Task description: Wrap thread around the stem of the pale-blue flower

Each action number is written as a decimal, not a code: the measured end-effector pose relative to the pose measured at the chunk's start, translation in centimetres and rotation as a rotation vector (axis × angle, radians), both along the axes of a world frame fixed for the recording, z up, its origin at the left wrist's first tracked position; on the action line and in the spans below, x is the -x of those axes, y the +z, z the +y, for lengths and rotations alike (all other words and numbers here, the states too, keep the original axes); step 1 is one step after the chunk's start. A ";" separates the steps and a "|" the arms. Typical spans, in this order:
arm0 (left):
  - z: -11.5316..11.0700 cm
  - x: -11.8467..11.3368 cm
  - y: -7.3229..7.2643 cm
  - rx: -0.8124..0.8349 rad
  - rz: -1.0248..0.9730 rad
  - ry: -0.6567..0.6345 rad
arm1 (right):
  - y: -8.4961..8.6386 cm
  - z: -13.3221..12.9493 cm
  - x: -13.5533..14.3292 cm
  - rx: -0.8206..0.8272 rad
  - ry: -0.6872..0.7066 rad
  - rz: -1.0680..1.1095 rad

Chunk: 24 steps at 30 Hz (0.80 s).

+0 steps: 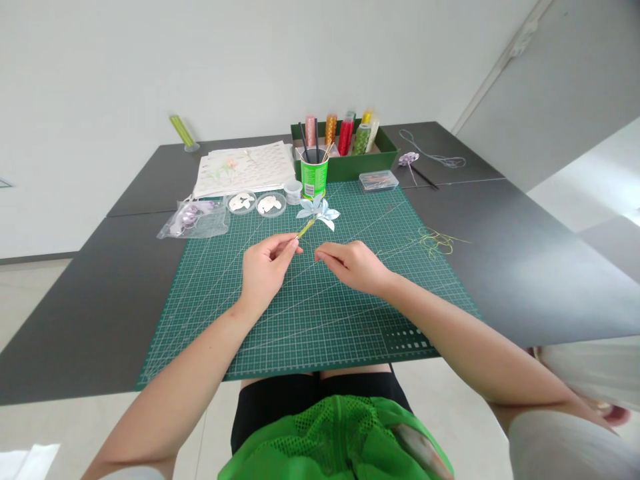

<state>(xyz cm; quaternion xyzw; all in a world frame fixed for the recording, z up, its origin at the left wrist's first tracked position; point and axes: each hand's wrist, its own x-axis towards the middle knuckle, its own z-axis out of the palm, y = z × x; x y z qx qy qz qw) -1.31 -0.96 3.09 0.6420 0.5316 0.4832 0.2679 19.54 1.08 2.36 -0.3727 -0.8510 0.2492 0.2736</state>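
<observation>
Between the thumb and fingers of my left hand (265,269) is the yellow-green stem of an artificial flower (329,215). Its pale blue-white petals spread at the top end and point away from me. My right hand (358,267) is closed just to the right of the stem, apart from it, with the fingertips pinched together. Anything in that pinch is too fine to make out. Both hands are above the green cutting mat (320,327). Loose yellow-green thread (436,243) lies on the mat's right side.
Behind the flower stands a green can (315,179) with dark sticks. A green box (385,157) holds several thread spools. Petal dishes (271,205), a plastic bag (210,220), paper sheets (245,167) and a clear case (379,181) surround it. A purple flower (409,159) lies right.
</observation>
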 end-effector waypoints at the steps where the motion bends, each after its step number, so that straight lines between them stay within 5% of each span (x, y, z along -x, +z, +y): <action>1: 0.0 0.0 0.0 -0.001 0.002 0.009 | 0.0 0.0 -0.1 -0.039 0.001 -0.047; 8: 0.5 0.2 -0.2 0.048 0.063 0.027 | 0.1 -0.3 -0.5 -0.175 0.086 -0.143; 15: 0.8 0.4 -1.2 0.116 0.173 -0.069 | 1.1 -0.2 -1.1 -0.136 0.217 0.067; 24: -0.4 -0.6 -0.8 0.090 0.473 -0.269 | 2.5 -0.5 -2.2 -0.054 0.129 0.255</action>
